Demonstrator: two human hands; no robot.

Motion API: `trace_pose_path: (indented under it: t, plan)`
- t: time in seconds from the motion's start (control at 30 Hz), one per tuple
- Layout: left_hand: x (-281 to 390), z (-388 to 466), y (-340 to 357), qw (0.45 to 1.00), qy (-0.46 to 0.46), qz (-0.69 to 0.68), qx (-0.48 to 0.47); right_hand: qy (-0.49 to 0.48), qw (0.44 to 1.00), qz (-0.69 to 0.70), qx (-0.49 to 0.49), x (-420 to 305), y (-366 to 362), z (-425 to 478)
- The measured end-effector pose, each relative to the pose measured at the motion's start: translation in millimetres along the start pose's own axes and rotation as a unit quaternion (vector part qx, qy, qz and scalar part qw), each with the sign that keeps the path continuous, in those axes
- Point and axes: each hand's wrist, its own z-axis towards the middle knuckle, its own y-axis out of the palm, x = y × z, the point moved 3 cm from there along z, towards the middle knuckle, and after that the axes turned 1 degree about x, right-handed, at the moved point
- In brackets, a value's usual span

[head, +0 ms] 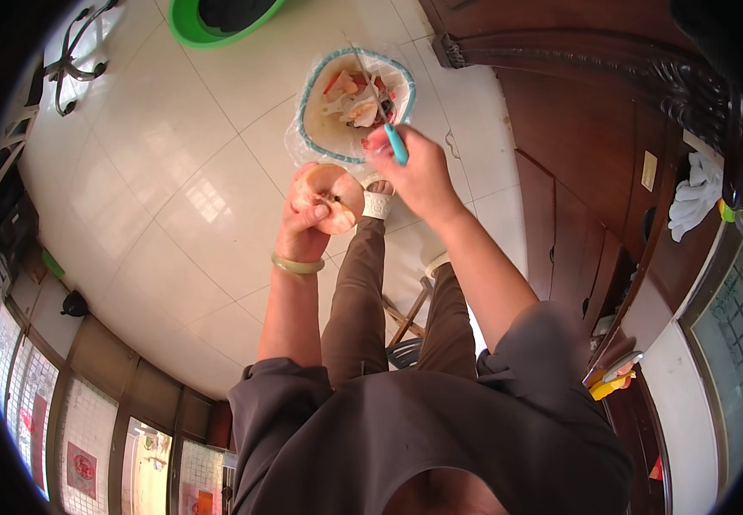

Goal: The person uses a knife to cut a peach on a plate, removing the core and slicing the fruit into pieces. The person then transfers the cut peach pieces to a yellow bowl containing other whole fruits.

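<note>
My left hand [307, 225] grips a round, pale pinkish-orange fruit [339, 183]. Flesh has been cut out of it, and a dark hollow shows near its centre; its exact kind I cannot tell. A jade-coloured bangle [297, 264] circles the left wrist. In my right hand [419, 174], somewhat blurred, is a knife with a turquoise handle [396, 144]. Its thin blade [369, 80] points away from me, above a waste bin [305, 122] with a turquoise rim and clear plastic liner. Pale peelings [363, 114] and red scraps lie inside the bin.
Beyond the bin, a green basin [194, 35] holds something dark. Dark wooden furniture [558, 116] with a carved edge lines the right side, white gloves [694, 193] hanging by it. A wheeled chair base [74, 64] stands far left on the tiled floor [172, 161].
</note>
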Motion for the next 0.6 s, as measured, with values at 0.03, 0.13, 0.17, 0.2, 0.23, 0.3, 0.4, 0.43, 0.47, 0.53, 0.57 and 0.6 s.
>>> trace_pose_path:
  t: [0.03, 0.13, 0.17, 0.2, 0.23, 0.3, 0.4, 0.43, 0.47, 0.53, 0.57, 0.6]
  plan:
    - [2.0, -1.2, 1.2, 1.000, 0.000, 0.000, 0.011, -0.006, 1.000, 0.017, -0.021, -8.7, 0.6, -12.2]
    - [7.6, -3.5, 9.1, 0.999, 0.009, -0.010, 0.040, -0.028, 0.997, -0.014, -0.065, -18.9, 7.5, -40.2]
    - [8.1, -3.5, 11.3, 0.999, 0.013, -0.014, 0.048, -0.036, 0.996, -0.038, -0.076, -19.1, 11.2, -47.0]
    - [8.3, -3.3, 11.6, 0.999, 0.007, -0.015, 0.045, -0.053, 0.994, -0.064, -0.068, -19.1, 14.8, -52.2]
    - [8.9, -3.2, 11.1, 0.999, 0.002, -0.016, 0.041, -0.065, 0.993, -0.085, -0.051, -20.5, 16.0, -54.4]
    - [8.9, -3.0, 11.0, 0.999, -0.004, -0.025, 0.038, -0.088, 0.988, -0.124, -0.018, -23.5, 17.1, -56.8]
    - [9.3, -3.6, 11.8, 0.998, -0.006, -0.036, 0.043, -0.079, 0.988, -0.131, -0.022, -23.4, 17.3, -56.2]
    - [10.6, -4.6, 13.1, 0.998, -0.007, -0.033, 0.046, -0.069, 0.989, -0.131, -0.026, -22.7, 17.1, -55.7]
    - [11.8, -5.1, 14.4, 0.998, -0.009, -0.030, 0.048, -0.036, 0.992, -0.111, -0.041, -22.2, 15.5, -54.9]
    - [13.2, -6.0, 15.6, 0.999, -0.017, -0.020, 0.041, 0.029, 0.994, -0.071, -0.072, -28.9, 11.3, -52.1]
    - [14.0, -6.5, 16.2, 0.999, -0.021, -0.015, 0.038, 0.031, 0.994, -0.071, -0.073, -28.9, 10.7, -51.7]
    - [14.4, -6.4, 17.8, 0.999, -0.026, -0.006, 0.035, 0.032, 0.994, -0.072, -0.074, -28.3, 9.4, -51.2]
